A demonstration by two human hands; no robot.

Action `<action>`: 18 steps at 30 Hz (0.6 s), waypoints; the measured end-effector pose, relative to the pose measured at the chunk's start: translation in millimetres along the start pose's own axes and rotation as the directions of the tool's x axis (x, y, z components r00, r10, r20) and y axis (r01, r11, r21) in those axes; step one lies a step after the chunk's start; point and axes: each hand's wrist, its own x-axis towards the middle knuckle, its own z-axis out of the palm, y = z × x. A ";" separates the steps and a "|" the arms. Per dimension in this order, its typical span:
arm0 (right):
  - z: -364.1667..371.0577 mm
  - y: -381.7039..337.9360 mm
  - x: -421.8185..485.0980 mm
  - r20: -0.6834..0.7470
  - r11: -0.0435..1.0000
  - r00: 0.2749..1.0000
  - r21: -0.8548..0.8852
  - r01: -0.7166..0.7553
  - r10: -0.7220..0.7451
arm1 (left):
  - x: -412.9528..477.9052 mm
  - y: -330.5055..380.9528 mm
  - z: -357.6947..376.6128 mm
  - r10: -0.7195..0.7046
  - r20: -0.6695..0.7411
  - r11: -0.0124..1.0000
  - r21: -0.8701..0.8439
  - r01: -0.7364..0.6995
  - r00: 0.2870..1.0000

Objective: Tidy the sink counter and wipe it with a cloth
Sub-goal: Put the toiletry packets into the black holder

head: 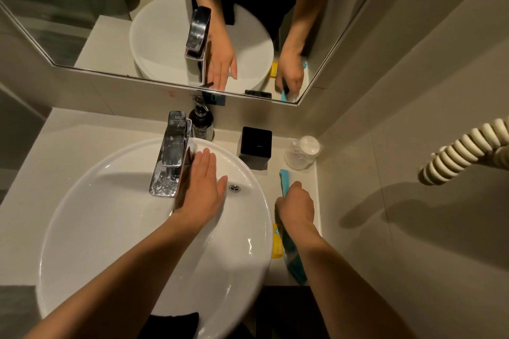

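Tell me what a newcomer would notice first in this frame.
The big white basin fills the middle, with the left hand held flat and open over it beside the spotted chrome tap. On the narrow counter strip to the right, the right hand is closed on a blue toothbrush. Behind it stand a black box and a clear jar, and the mirror above repeats both hands.

black box (255, 143) and jar (301, 152) crowd back counter (278, 173).

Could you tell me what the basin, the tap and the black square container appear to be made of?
Basin: glossy white ceramic, judging by its sharp highlights. Tap: chromed metal, mirror-bright though spotted with residue. Black square container: smooth, faintly glossy, probably plastic or lacquer; unclear.
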 end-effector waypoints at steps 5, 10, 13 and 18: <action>-6.2 4.3 -2.6 -0.021 1.000 1.000 -0.010 -0.015 0.015 | 0.8 -1.5 1.9 -0.001 -0.004 1.000 0.009 0.001 1.000; -26.8 3.4 -10.4 -0.089 0.980 0.996 0.195 0.032 -0.015 | 2.3 -2.5 2.8 0.012 -0.019 1.000 0.006 -0.012 1.000; -52.5 -7.7 -19.6 -0.175 0.883 0.982 0.446 0.145 -0.073 | 3.0 -3.7 4.8 0.014 -0.016 1.000 -0.001 -0.014 1.000; -100.3 -49.4 -24.4 -0.354 0.588 0.910 0.697 0.410 -0.216 | 2.9 -4.8 7.3 0.011 -0.014 1.000 0.005 -0.011 1.000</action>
